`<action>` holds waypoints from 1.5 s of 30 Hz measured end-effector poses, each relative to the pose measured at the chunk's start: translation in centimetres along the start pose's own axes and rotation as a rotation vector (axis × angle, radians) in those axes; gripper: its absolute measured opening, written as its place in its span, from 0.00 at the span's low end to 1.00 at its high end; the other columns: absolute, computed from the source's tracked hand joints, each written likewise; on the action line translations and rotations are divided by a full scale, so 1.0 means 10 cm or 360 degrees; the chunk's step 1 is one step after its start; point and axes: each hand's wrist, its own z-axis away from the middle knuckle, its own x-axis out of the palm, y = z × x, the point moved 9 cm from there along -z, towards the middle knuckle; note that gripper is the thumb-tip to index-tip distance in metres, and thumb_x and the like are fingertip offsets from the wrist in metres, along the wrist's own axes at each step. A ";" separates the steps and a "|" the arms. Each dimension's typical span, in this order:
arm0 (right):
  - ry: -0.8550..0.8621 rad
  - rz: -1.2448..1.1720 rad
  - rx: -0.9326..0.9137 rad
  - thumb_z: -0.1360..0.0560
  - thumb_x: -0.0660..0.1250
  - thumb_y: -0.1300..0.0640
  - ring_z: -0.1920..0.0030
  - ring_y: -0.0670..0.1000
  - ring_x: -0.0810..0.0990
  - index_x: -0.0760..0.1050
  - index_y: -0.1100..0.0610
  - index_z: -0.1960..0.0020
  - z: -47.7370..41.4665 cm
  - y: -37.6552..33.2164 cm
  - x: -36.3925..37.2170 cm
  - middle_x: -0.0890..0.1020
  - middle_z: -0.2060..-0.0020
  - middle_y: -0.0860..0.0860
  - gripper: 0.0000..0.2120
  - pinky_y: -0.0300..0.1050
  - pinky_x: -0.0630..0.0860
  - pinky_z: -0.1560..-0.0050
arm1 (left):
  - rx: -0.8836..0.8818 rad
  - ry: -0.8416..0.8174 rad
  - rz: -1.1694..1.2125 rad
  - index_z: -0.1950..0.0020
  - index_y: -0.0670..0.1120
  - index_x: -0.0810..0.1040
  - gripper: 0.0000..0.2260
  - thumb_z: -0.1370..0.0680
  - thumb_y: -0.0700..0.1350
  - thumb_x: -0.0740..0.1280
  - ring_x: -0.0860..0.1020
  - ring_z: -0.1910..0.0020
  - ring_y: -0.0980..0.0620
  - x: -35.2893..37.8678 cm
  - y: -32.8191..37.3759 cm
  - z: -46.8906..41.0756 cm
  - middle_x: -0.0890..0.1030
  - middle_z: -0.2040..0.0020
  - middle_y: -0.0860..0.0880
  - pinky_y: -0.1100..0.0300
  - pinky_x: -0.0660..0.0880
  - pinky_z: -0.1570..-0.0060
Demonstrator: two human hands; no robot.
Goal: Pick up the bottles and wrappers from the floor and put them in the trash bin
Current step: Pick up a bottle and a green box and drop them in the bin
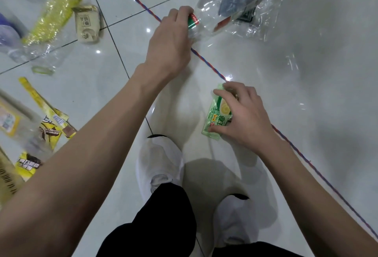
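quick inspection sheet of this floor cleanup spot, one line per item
surface: glossy white tiled floor, light reflections
job's things: clear bottle and green wrapper, both in hand; yellow wrapper lying upper left
clutter: beige carton beside the yellow wrapper; clear plastic bag by the bottle
grippers: left hand grips the bottle's neck; right hand grips the green wrapper
cables: red-and-blue cord runs diagonally across the floor
surroundings: white shoes; trash bin not clearly seen

The floor (306, 72) is smooth, glossy pale tile that mirrors the lights, the bottle (216, 17) is thin clear plastic, the green wrapper (216, 113) is shiny plastic film, the twisted red-and-blue cord (206, 64) looks woven, and the small crushed carton (87, 24) looks like matt paper.
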 end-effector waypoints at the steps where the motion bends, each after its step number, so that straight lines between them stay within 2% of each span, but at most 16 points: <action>1: -0.0002 0.0042 -0.0008 0.43 0.81 0.37 0.35 0.58 0.68 0.72 0.50 0.29 0.01 -0.01 0.03 0.70 0.30 0.52 0.47 0.55 0.70 0.38 | 0.0003 0.0001 0.0024 0.28 0.45 0.67 0.23 0.23 0.37 0.63 0.72 0.39 0.43 0.00 0.00 0.02 0.73 0.36 0.44 0.48 0.73 0.45; 4: 0.0001 0.0148 -0.0020 0.44 0.82 0.38 0.33 0.60 0.66 0.70 0.50 0.26 0.06 -0.02 0.13 0.68 0.28 0.55 0.50 0.57 0.72 0.39 | 0.0025 0.0019 0.0080 0.29 0.45 0.67 0.22 0.23 0.39 0.63 0.72 0.40 0.43 0.00 0.02 0.07 0.73 0.37 0.44 0.46 0.73 0.44; 6: 0.0032 0.0171 -0.0025 0.44 0.82 0.39 0.34 0.60 0.66 0.71 0.50 0.27 0.07 -0.02 0.15 0.68 0.29 0.56 0.49 0.57 0.72 0.40 | 0.0035 0.0021 0.0107 0.29 0.44 0.68 0.22 0.24 0.38 0.63 0.72 0.40 0.43 0.00 0.02 0.10 0.74 0.38 0.43 0.45 0.73 0.43; 8: 0.0118 0.0162 -0.0042 0.42 0.82 0.40 0.37 0.60 0.68 0.74 0.50 0.30 0.08 -0.02 0.13 0.71 0.32 0.56 0.43 0.56 0.72 0.41 | 0.0037 0.0022 0.0114 0.30 0.44 0.68 0.23 0.24 0.37 0.63 0.72 0.40 0.43 -0.02 0.03 0.12 0.74 0.38 0.44 0.45 0.73 0.44; 11: 0.0286 0.0118 -0.0046 0.36 0.80 0.42 0.42 0.58 0.71 0.80 0.50 0.39 0.10 -0.02 0.09 0.74 0.38 0.54 0.28 0.52 0.70 0.46 | 0.0036 0.0024 0.0127 0.29 0.44 0.68 0.23 0.24 0.38 0.64 0.72 0.40 0.43 -0.04 0.06 0.16 0.74 0.38 0.44 0.46 0.73 0.44; 13: 0.0373 0.0092 -0.0031 0.32 0.77 0.44 0.43 0.58 0.71 0.82 0.51 0.45 0.12 0.00 0.08 0.76 0.41 0.54 0.19 0.51 0.68 0.46 | 0.0045 0.0031 0.0146 0.30 0.44 0.68 0.22 0.24 0.39 0.64 0.72 0.40 0.44 -0.06 0.09 0.19 0.73 0.38 0.44 0.47 0.73 0.44; 16: 0.0462 0.0000 0.0001 0.27 0.74 0.49 0.45 0.57 0.74 0.81 0.54 0.47 0.14 0.04 0.04 0.77 0.44 0.53 0.12 0.49 0.65 0.45 | 0.0071 0.0051 0.0164 0.30 0.44 0.68 0.22 0.24 0.39 0.64 0.72 0.40 0.44 -0.12 0.12 0.22 0.73 0.38 0.45 0.47 0.73 0.43; 20: 0.0494 -0.0315 0.0080 0.22 0.70 0.56 0.52 0.54 0.78 0.80 0.57 0.47 0.12 0.07 -0.06 0.80 0.51 0.51 0.06 0.46 0.71 0.50 | 0.0093 0.0114 0.0206 0.28 0.44 0.67 0.23 0.23 0.41 0.65 0.71 0.37 0.46 -0.24 0.16 0.26 0.73 0.35 0.46 0.52 0.71 0.40; 23: 0.0523 -0.0481 0.0182 0.21 0.69 0.55 0.52 0.50 0.78 0.80 0.56 0.46 0.11 0.07 -0.21 0.81 0.52 0.49 0.06 0.38 0.69 0.52 | 0.0092 0.0163 0.0273 0.27 0.44 0.67 0.23 0.22 0.41 0.66 0.71 0.36 0.47 -0.37 0.19 0.30 0.73 0.35 0.46 0.59 0.68 0.41; 25: 0.0560 -0.0484 0.0213 0.21 0.68 0.54 0.51 0.50 0.79 0.79 0.54 0.46 0.09 0.04 -0.40 0.82 0.52 0.48 0.06 0.41 0.72 0.50 | 0.0105 0.0193 0.0297 0.27 0.44 0.66 0.23 0.22 0.41 0.66 0.71 0.37 0.48 -0.49 0.24 0.31 0.74 0.35 0.46 0.65 0.64 0.44; 27: 0.0635 -0.0446 0.0176 0.21 0.68 0.53 0.52 0.50 0.80 0.80 0.54 0.46 0.08 -0.06 -0.68 0.82 0.52 0.47 0.06 0.44 0.74 0.50 | 0.0127 0.0227 0.0318 0.27 0.43 0.66 0.23 0.21 0.42 0.67 0.72 0.37 0.48 -0.68 0.32 0.34 0.74 0.35 0.45 0.69 0.61 0.44; 32: 0.0751 -0.0373 0.0119 0.22 0.68 0.53 0.51 0.47 0.78 0.80 0.55 0.44 0.20 -0.53 -1.66 0.83 0.50 0.48 0.09 0.37 0.70 0.51 | 0.0199 0.0300 0.0363 0.28 0.41 0.68 0.23 0.22 0.43 0.67 0.73 0.38 0.49 -1.43 0.70 0.55 0.75 0.36 0.43 0.70 0.62 0.43; 34: 0.0787 -0.0348 0.0113 0.22 0.68 0.53 0.51 0.48 0.79 0.80 0.55 0.44 0.37 -0.83 -2.15 0.83 0.50 0.48 0.09 0.38 0.71 0.50 | 0.0198 0.0292 0.0383 0.28 0.41 0.68 0.23 0.22 0.43 0.67 0.73 0.39 0.48 -1.88 0.90 0.72 0.75 0.36 0.43 0.70 0.62 0.43; 38: 0.0892 -0.0363 0.0062 0.22 0.69 0.54 0.51 0.49 0.80 0.81 0.57 0.43 0.90 -1.62 -3.26 0.84 0.50 0.49 0.10 0.37 0.72 0.50 | 0.0141 0.0300 0.0435 0.28 0.41 0.69 0.23 0.22 0.43 0.68 0.73 0.42 0.53 -3.04 1.35 1.13 0.76 0.36 0.44 0.68 0.65 0.44; 45: 0.1099 -0.0432 -0.0087 0.21 0.70 0.56 0.52 0.48 0.80 0.80 0.59 0.44 1.97 -3.20 -5.53 0.83 0.52 0.49 0.09 0.41 0.76 0.51 | 0.0129 0.0434 0.0524 0.28 0.42 0.69 0.22 0.21 0.41 0.68 0.74 0.40 0.49 -5.48 2.43 1.82 0.76 0.36 0.46 0.64 0.66 0.44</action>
